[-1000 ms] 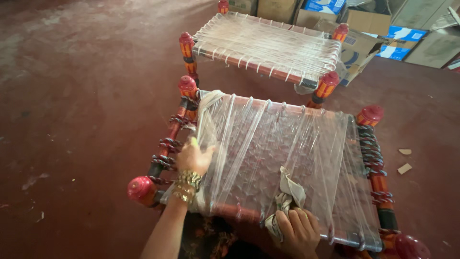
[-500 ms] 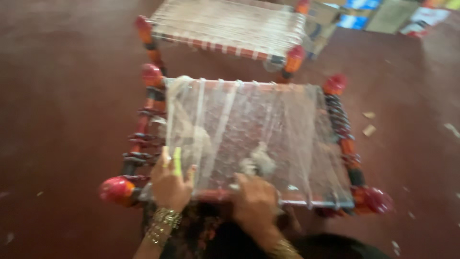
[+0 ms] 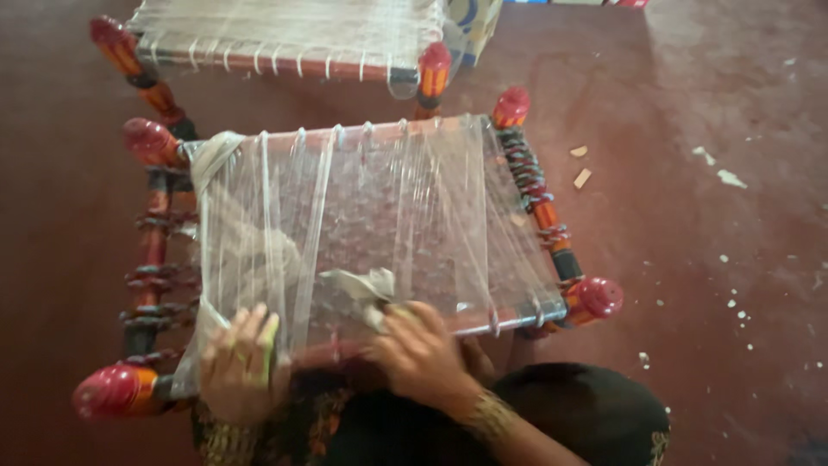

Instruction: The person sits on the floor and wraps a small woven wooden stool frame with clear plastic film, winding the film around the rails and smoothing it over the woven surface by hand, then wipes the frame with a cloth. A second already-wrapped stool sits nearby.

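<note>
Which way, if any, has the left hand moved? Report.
Yes. The left hand slid nearer, from the weave onto the near rail by the red knob.

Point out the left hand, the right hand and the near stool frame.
left hand (image 3: 237, 367), head view, back of the hand
right hand (image 3: 418, 354), head view, back of the hand
near stool frame (image 3: 552, 233), head view, right side rail

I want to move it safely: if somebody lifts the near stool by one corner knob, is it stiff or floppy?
The stool's frame looks like rigid turned wood, so it probably lifts as one piece. The clear wrap looks thin and loose, likely floppy and slippery.
</note>
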